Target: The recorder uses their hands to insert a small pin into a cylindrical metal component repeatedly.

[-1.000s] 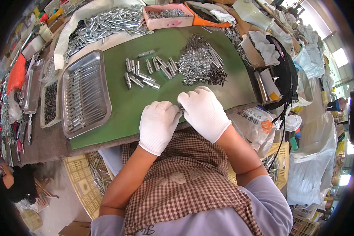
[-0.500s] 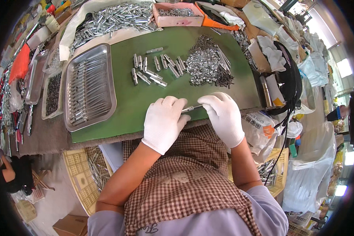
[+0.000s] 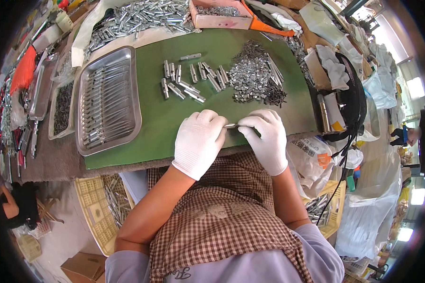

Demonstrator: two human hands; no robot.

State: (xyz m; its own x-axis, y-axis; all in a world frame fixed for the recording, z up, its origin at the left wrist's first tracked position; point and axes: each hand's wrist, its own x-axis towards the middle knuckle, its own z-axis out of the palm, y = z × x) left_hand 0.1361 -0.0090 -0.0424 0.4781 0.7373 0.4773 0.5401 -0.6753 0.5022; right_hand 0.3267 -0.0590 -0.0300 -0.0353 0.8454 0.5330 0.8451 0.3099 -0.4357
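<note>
Both my hands wear white knit gloves, and they meet above the front of the green mat (image 3: 160, 134). Between them lies a slim silver metal cylinder (image 3: 230, 126), mostly covered by fingers. My left hand (image 3: 199, 141) is closed on its left end. The fingertips of my right hand (image 3: 267, 139) pinch at the other end, where a thin rod seems to join it; the glove hides the exact contact. Beyond my hands, several loose silver cylinders (image 3: 193, 74) are scattered. To their right is a heap of small silver sleeves (image 3: 248, 80) with dark pins (image 3: 275, 98) at its edge.
A metal tray (image 3: 138, 106) on the left holds a row of thin-shafted parts. Further back are a heap of silver cylinders (image 3: 139, 20) and a pink box (image 3: 222, 21) of small pieces. Black cables (image 3: 350, 129) hang at the right. Yellow crates (image 3: 95, 212) stand below the table.
My hands have drawn closer together, and less of the cylinder and thin rod shows between them. The cylinder looks more level. The view has shifted slightly.
</note>
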